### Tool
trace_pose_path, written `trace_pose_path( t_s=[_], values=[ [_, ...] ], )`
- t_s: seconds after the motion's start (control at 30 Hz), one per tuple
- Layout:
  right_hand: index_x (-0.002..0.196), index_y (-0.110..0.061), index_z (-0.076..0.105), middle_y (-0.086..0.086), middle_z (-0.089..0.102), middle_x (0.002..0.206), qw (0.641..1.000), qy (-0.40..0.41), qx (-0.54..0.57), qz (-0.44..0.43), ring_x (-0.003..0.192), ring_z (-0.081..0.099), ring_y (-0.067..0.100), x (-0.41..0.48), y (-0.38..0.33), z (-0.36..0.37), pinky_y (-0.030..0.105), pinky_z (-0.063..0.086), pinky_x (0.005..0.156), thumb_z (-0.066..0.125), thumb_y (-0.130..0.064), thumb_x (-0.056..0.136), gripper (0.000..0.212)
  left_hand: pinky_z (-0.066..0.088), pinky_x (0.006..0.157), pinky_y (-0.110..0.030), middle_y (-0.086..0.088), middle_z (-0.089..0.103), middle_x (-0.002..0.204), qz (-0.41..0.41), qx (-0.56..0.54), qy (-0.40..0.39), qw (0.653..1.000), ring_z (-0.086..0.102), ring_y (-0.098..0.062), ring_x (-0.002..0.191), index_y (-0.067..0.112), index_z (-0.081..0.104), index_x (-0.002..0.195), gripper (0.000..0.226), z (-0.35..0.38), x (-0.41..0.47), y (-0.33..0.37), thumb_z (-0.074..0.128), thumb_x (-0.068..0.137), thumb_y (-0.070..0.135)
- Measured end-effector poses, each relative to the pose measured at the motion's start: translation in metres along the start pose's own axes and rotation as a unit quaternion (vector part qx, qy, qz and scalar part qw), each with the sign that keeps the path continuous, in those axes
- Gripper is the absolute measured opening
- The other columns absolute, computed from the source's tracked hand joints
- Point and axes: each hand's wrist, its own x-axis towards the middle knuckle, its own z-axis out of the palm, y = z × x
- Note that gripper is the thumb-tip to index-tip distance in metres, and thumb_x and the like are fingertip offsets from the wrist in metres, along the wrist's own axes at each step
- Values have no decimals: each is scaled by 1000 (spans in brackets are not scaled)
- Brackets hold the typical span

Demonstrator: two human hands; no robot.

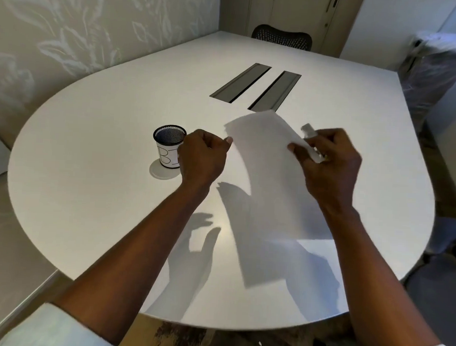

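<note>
Holding a sheet of paper (263, 179) above the middle of the table (90, 193), I pinch its left side with my left hand (202, 158) and clamp its right side in the curled fingers of my right hand (329, 164). A mesh cup (168, 144) stands just beside my left hand.

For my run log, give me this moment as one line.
left grip pinches sheet edge | right grip holds sheet plus blurred white object | sheet over table | mesh cup untouched

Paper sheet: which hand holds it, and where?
Left hand pinches the left edge of the sheet, right hand the right edge, near its far end.
</note>
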Motion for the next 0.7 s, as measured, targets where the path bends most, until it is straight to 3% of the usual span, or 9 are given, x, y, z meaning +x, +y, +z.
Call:
trace_pose_path(
  t_s=[0.1, 0.2, 0.3, 0.4, 0.5, 0.63, 0.7],
  values=[
    [99, -16, 83, 8, 69, 108, 990, 43, -59, -124, 76, 62, 19, 2, -28, -18, 30, 44, 63, 80, -32, 97, 16, 63, 75, -37, -13, 84, 89, -138, -190, -148, 961, 78, -25, 80, 8, 74, 90, 44, -12, -7, 14, 66, 101, 50],
    [101, -13, 84, 15, 71, 113, 976, 45, -106, -185, 82, 65, 32, -18, -51, -23, 39, 49, 65, 75, -25, 101, 15, 65, 86, -40, -18, 83, 106, -216, -283, -262, 897, 82, -32, 100, 3, 74, 111, 75, -27, -10, 13, 44, 102, 71],
    [95, -9, 83, 20, 73, 110, 966, 25, -131, -222, 83, 66, 38, -53, -66, -15, 43, 49, 65, 69, -17, 103, 18, 63, 94, -49, -20, 81, 114, -249, -338, -293, 859, 80, -38, 105, 5, 74, 121, 72, -41, -13, 5, 56, 96, 70],
    [91, -10, 81, 20, 74, 110, 968, -31, -127, -215, 85, 68, 38, -98, -68, -1, 40, 47, 65, 71, -16, 100, 16, 64, 95, -48, -20, 78, 124, -246, -281, -282, 884, 76, -38, 114, 4, 74, 126, 42, -48, -19, -13, 74, 96, 33],
    [99, -15, 83, 17, 72, 116, 975, -109, -96, -170, 90, 69, 35, -141, -57, 9, 36, 51, 66, 78, -26, 95, 13, 66, 85, -38, -22, 72, 131, -263, -249, -267, 893, 75, -36, 106, -9, 67, 132, 35, -48, -29, -37, 65, 100, 2],
    [117, -20, 80, 6, 63, 127, 973, -225, 12, -46, 92, 65, 18, -178, -45, 19, 28, 55, 64, 81, -66, 81, 59, 57, 96, -44, -23, 72, 126, -257, -147, -247, 923, 70, -34, 106, -12, 69, 130, 36, -47, -37, -69, 71, 98, 4],
    [121, -23, 78, 0, 59, 129, 965, -251, 71, 10, 94, 65, 14, -186, -43, 21, 27, 57, 65, 77, -68, 82, 60, 56, 104, -51, -26, 74, 125, -243, -93, -240, 935, 71, -36, 106, -10, 73, 122, 32, -45, -40, -79, 74, 98, 11]
  ],
)
